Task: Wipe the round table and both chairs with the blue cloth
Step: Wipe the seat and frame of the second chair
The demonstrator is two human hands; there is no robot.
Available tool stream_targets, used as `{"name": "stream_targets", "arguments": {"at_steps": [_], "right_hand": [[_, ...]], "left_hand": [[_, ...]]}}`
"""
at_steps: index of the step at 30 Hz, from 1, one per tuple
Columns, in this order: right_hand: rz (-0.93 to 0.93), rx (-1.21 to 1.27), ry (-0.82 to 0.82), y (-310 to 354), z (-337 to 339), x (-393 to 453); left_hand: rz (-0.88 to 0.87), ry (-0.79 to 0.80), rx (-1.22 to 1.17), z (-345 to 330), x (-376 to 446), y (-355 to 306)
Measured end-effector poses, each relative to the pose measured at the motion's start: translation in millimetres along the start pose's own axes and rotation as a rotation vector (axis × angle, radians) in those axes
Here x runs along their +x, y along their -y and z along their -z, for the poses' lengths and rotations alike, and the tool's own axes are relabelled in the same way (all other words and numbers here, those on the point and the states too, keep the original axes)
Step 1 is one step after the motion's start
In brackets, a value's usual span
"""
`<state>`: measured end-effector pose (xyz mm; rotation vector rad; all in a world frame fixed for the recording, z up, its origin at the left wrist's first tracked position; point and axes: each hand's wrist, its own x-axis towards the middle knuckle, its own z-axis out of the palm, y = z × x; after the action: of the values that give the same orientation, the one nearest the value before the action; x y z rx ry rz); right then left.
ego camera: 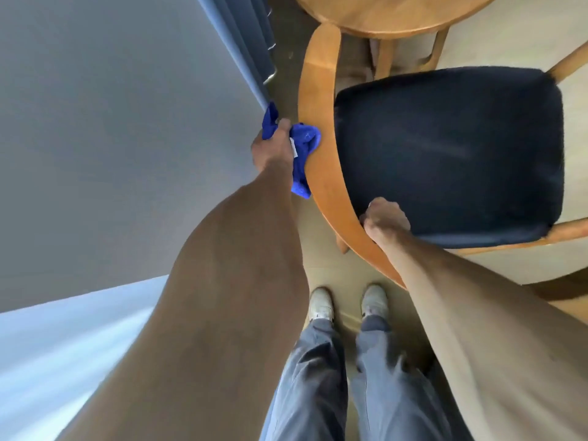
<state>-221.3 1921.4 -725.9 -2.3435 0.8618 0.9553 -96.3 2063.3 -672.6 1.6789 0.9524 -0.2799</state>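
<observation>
The left hand gripped the bunched blue cloth, fingers curled round it, pressing it against the outer face of the chair's curved wooden backrest. The right hand held the same backrest lower down, fingers curled over its rim beside the dark seat cushion. The round counter stood just beyond.

no text, label or number can be read anywhere here.
</observation>
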Motion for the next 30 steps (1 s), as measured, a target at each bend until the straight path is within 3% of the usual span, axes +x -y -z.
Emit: {"name": "stream_targets", "arguments": {"at_steps": [3, 6, 8, 11, 19, 30], "right_hand": [[-0.006, 0.031, -0.037, 18, 1, 19], [-0.046, 0.253, -0.066, 44, 10, 38], [-0.079, 0.408, -0.052, 63, 24, 46], [-0.098, 0.450, -0.041, 82, 39, 51], [-0.374, 0.640, -0.013, 90, 39, 57], [-0.080, 0.481, 0.029, 115, 66, 108]], "left_hand": [[-0.048, -0.018, 0.051, -15, 19, -20], [-0.108, -0.076, 0.118, -26, 27, -34], [-0.097, -0.095, 0.132, -30, 28, -41], [-0.067, -0.109, 0.158, -39, 39, -48], [-0.140, -0.140, 0.256, -68, 69, -84], [-0.278, -0.048, 0.425, -119, 92, -150]]}}
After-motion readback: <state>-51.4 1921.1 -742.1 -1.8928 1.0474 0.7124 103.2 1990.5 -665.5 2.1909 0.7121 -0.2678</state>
